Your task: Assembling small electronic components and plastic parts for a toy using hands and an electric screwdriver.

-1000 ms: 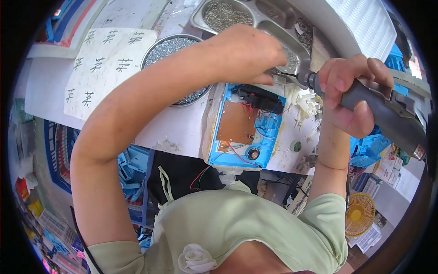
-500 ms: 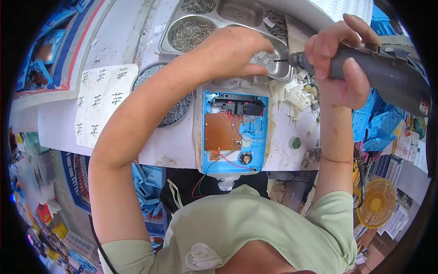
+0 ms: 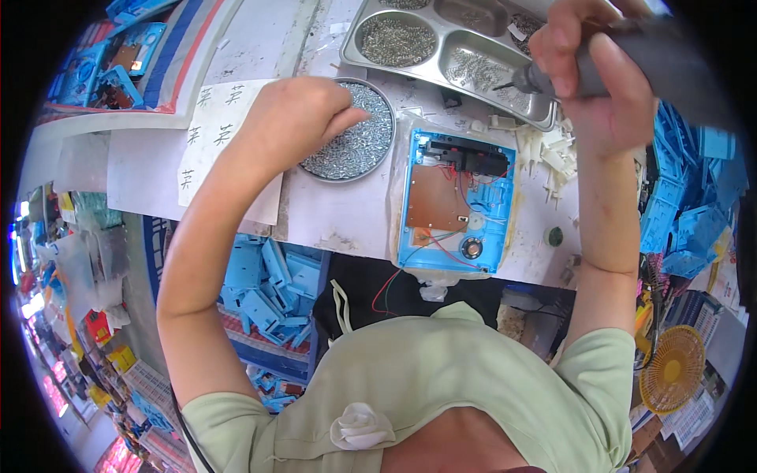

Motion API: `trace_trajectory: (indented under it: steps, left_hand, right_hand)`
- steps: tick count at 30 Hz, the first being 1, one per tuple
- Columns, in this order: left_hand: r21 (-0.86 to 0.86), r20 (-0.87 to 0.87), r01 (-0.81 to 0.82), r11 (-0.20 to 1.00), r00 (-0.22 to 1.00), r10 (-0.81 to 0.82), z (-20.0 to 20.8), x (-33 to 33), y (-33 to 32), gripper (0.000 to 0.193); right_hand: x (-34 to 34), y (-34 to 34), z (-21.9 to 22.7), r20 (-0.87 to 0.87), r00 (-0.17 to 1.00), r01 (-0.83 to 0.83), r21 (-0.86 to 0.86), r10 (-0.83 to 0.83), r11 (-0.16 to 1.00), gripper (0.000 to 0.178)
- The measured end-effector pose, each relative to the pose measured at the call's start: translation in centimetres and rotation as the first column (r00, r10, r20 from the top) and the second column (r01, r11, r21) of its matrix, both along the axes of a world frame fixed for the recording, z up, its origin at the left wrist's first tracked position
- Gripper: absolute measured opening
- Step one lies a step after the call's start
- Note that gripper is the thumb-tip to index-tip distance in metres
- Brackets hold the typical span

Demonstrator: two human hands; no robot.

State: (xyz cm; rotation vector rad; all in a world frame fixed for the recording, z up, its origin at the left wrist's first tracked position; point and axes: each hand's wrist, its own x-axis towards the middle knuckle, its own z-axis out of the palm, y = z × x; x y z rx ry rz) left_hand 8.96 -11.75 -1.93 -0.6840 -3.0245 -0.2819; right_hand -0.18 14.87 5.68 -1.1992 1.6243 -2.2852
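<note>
The left hand [image 3: 296, 118] is seen at 11 o'clock, fingers curled and pinched together over the round dish of screws [image 3: 355, 138]; whether a screw is gripped cannot be told. The right hand [image 3: 595, 75] is seen at 1 o'clock, fingers wrapped fully around the grey electric screwdriver [image 3: 631, 55], its tip held above the steel compartment tray [image 3: 465, 47]. The open blue casing [image 3: 453, 205], with brown circuit board and red wires exposed, lies flat on the white bench [image 3: 347, 217] near centre, just right of the dish and below the tray, untouched by either hand.
</note>
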Motion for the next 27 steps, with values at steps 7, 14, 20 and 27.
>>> trace_trajectory:
  steps: [7,14,20,27]
  left_hand:
    - [0.754,0.65,-0.648,0.102,0.715,-0.258,-0.7,-1.0,4.1,0.033]
    - [0.876,0.48,-0.43,0.221,0.821,-0.309,0.0,-3.3,7.7,0.031]
    - [0.86,0.509,-0.457,0.225,0.792,-0.336,0.4,-5.4,10.6,0.029]
    - [0.809,0.564,-0.46,0.365,0.783,-0.263,-0.6,-8.4,11.4,0.026]
  right_hand:
    - [-0.4,1.0,0.1,-0.097,0.864,0.503,0.178,-0.494,0.846,0.048]
    - [1.9,3.8,-0.9,-0.634,0.44,0.688,-0.219,-0.637,0.692,0.034]
    - [0.5,4.6,-7.1,-0.232,0.92,0.391,0.524,-0.315,0.757,0.031]
    - [-2.5,4.6,-8.2,-0.241,0.941,0.336,0.606,-0.236,0.721,0.026]
